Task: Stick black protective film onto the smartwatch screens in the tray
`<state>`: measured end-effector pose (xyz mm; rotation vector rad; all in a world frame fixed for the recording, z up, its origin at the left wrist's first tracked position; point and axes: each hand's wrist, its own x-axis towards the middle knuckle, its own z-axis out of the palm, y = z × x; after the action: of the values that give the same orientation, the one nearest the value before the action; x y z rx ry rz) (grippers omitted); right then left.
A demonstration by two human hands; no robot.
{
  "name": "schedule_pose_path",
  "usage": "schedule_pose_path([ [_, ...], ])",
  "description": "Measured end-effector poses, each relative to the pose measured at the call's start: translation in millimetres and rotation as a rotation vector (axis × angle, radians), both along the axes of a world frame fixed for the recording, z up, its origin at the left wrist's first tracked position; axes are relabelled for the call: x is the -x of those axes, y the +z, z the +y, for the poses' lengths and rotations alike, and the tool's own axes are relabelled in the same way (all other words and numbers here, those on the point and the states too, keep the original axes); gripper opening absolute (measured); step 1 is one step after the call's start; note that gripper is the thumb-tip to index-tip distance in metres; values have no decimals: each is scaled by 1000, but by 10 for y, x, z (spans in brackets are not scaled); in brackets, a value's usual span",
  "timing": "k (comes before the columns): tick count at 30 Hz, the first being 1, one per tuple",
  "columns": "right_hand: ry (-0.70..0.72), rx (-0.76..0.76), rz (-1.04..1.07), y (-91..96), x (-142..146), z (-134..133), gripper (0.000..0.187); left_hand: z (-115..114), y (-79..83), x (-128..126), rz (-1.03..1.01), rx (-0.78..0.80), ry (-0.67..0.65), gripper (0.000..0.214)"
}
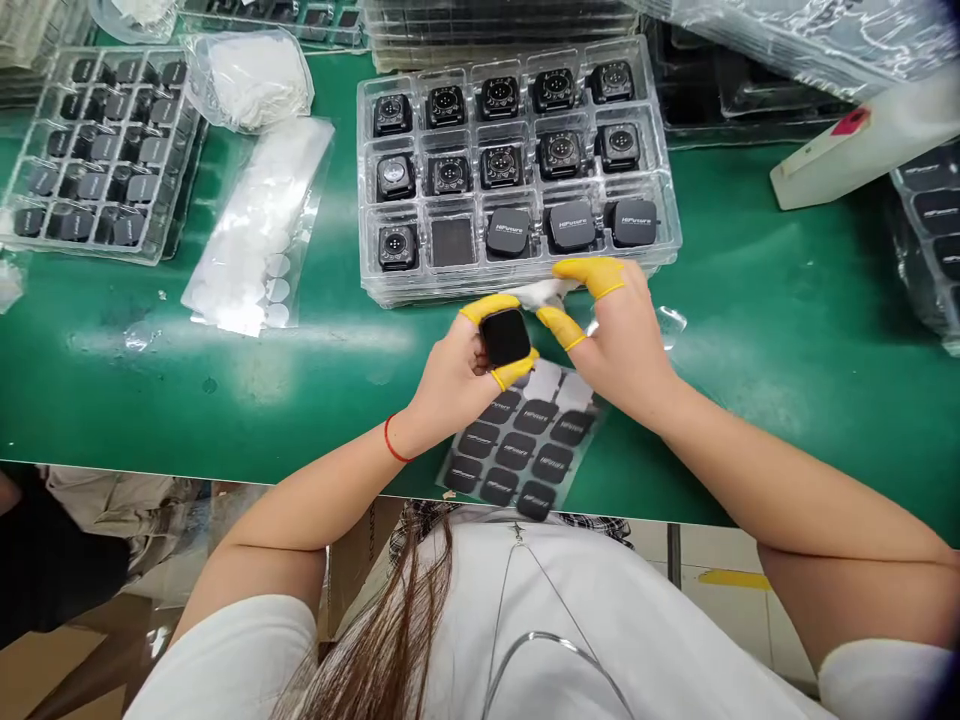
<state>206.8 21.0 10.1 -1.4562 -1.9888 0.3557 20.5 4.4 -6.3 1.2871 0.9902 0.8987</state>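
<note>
Between the thumb and finger of my left hand (469, 365), in yellow finger cots, sits a black smartwatch case (505, 338) with its dark screen facing up. My right hand (615, 325), also in yellow cots, pinches a white wipe (546, 292) just beyond the case. Below the hands lies a sheet of black printed stickers (516, 450), with several bare white spots at its top. A clear plastic tray (667, 215) stands past my fingers. Most of its watch cases (500, 166) show their backs; three in the near row show printed black faces (572, 225).
At left stand another tray of black pieces (91, 186), a bag of white wipes (259, 78) and a plastic sleeve of round clear stickers (255, 240). A whitish plastic holder (825, 160) with a red mark leans in at right. The green table (337, 440) ends near my body.
</note>
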Motion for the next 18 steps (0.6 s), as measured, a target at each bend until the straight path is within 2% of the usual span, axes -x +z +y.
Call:
schedule_pose_path([
  [1, -1, 62, 9, 11, -14, -3, 28, -12, -9, 4, -17, -60, 33, 56],
  [3, 85, 218, 43, 29, -12, -40, 24, -30, -23, 16, -8, -177, 54, 54],
  [5, 155, 327, 105, 33, 23, -93, 18, -31, -27, 26, 22, -235, 56, 53],
  [9, 169, 219, 152, 0, 96, -139, 8, 10, -12, 28, -5, -193, 65, 60],
  [11, 139, 234, 169, -13, 96, -112, 10, 8, -9, 27, 1, -196, 70, 62],
  [13, 110, 408, 248, -11, 72, -67, 16, -23, -14, 25, 48, -257, 50, 60],
  [15, 151, 642, 365, 2, 41, -35, 16, -62, -15, 21, 83, -339, 13, 56],
  [16, 177, 711, 414, 6, 32, -32, 15, -74, -9, 16, 79, -354, 1, 55],
  [17, 191, 714, 444, 4, 28, -38, 14, -77, 2, 11, 51, -345, 6, 55],
  [18, 189, 646, 445, -7, 32, -53, 13, -70, 20, 6, 5, -305, 27, 55],
])
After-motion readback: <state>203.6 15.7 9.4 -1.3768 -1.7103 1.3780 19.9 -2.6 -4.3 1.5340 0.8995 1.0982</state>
